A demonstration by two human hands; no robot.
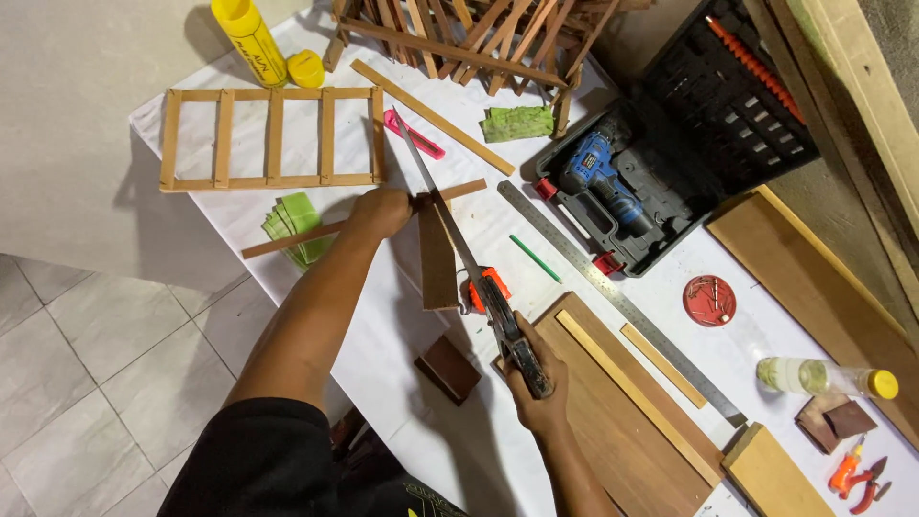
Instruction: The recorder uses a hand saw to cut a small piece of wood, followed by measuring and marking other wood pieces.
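Table point(383, 325), white-covered; grey floor tiles point(86, 345)

Both hands fisted — left hand point(380, 212) extended forward, right hand point(537, 381) drawn close.

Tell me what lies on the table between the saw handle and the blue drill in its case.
In the head view, between the saw handle and the blue drill lie a green pencil and a long steel ruler, both flat on the white table.

Thin wooden strip point(316, 230) flat across the white table, handsaw point(450, 225) blade angled over it (teeth down).
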